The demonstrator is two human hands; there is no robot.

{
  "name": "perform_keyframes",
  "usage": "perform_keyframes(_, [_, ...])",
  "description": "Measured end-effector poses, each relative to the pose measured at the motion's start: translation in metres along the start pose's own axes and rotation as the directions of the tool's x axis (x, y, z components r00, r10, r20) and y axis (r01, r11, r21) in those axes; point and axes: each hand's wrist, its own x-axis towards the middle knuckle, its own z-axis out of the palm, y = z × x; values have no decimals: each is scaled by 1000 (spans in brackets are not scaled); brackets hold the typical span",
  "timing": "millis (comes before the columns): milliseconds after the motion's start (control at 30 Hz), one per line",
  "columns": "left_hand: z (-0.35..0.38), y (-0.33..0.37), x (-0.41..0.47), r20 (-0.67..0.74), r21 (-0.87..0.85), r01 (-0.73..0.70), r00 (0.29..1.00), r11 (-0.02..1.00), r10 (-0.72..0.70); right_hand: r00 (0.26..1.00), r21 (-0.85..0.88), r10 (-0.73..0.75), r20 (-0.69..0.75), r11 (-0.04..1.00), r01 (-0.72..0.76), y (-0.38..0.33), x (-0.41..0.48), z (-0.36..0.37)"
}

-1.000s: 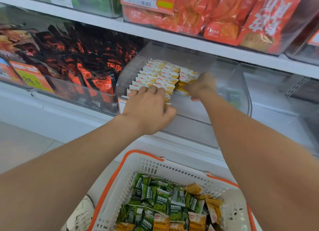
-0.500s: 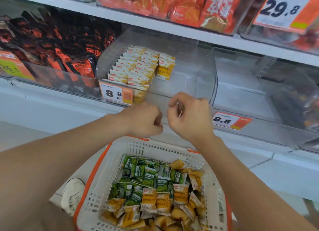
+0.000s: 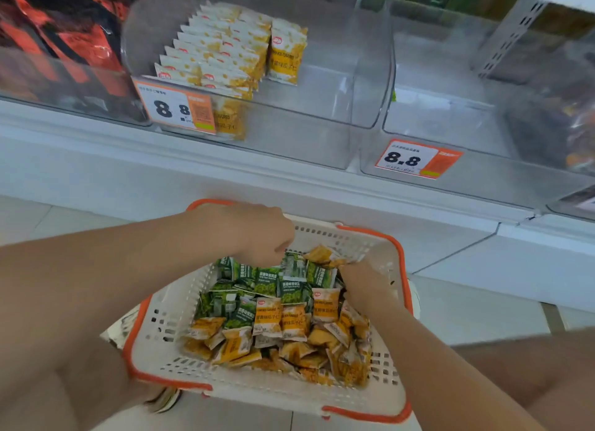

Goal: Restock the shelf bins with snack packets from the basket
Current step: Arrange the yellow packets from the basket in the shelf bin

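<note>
A white basket with an orange rim [image 3: 167, 327] sits low in front of me, filled with green snack packets [image 3: 267, 280] and yellow snack packets [image 3: 267, 318]. My left hand [image 3: 254, 234] hovers over the basket's far left part with its fingers curled down onto the green packets; its fingertips are hidden. My right hand [image 3: 360, 285] is dug into the pile at the basket's right side and pinches a yellow packet [image 3: 323, 255] at the far edge. Above, a clear shelf bin [image 3: 322, 108] holds rows of upright yellow packets [image 3: 225, 50] in its left half.
Price tags reading 8.8 hang on the yellow-packet bin [image 3: 175, 108] and on the clear bin to its right [image 3: 415, 158], whose visible part holds no packets. Red-and-black bags [image 3: 64, 44] fill the bin at left. A white shelf ledge [image 3: 289, 179] runs between bins and basket.
Both hands have left the shelf bin, come together in front of it, then dropped into the basket. My view has tilted down toward the basket.
</note>
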Motion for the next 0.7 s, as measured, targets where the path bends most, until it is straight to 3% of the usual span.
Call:
perform_keyframes(233, [-11, 5, 1, -13, -50, 38, 999, 998, -39, 998, 1, 7, -58, 1000, -7, 0, 9, -13])
perform_keyframes(367, [-14, 6, -3, -46, -81, 43, 998, 996, -47, 996, 324, 56, -71, 946, -30, -19, 11, -56])
perform_keyframes(433, [-14, 8, -7, -56, -100, 60, 996, 993, -66, 998, 539, 55, -13, 841, -39, -32, 9, -82])
perform_keyframes(533, [-7, 9, -7, -72, -154, 82, 993, 985, -94, 997, 820, 77, -14, 572, -33, -49, -1, -120])
perform_keyframes(600, [0, 11, -7, -103, -266, 100, 986, 959, -132, 998, 923, 66, 15, 383, -39, -58, -10, -142])
perform_keyframes(700, [14, 14, -3, -229, -520, 97, 941, 849, -248, 999, 980, 8, 40, 196, -40, -64, -24, -166])
